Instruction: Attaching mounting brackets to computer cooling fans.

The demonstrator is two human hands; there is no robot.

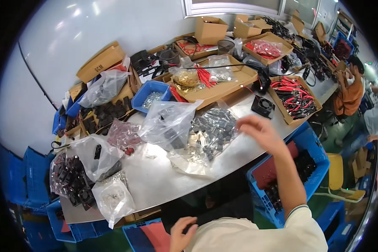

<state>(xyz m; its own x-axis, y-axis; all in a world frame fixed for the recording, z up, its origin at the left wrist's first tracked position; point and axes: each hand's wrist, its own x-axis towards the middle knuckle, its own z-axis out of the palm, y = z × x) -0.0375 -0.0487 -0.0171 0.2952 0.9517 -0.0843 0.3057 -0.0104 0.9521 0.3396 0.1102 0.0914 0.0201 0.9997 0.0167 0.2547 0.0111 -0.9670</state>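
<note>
My right hand [259, 131] reaches over the metal table, its fingers loosely bent and apart, with nothing seen in it. Just left of its fingertips lies a clear plastic bag [216, 126] full of small grey and black parts. A small black cooling fan [263, 106] stands beyond that hand. Down by the table's front edge, close to my body, my left hand [182, 233] is half curled, with a gap between thumb and fingers. No object shows in it. Another translucent bag [168, 124] rests beside the bag of parts.
A cardboard tray [296, 99] of red and black cables lies at the right. A blue bin [152, 95] of small metal pieces stands farther back. Below the table's right edge is a blue crate [319, 168]. Bagged fans [73, 180] lie left. A person [349, 90] sits far right.
</note>
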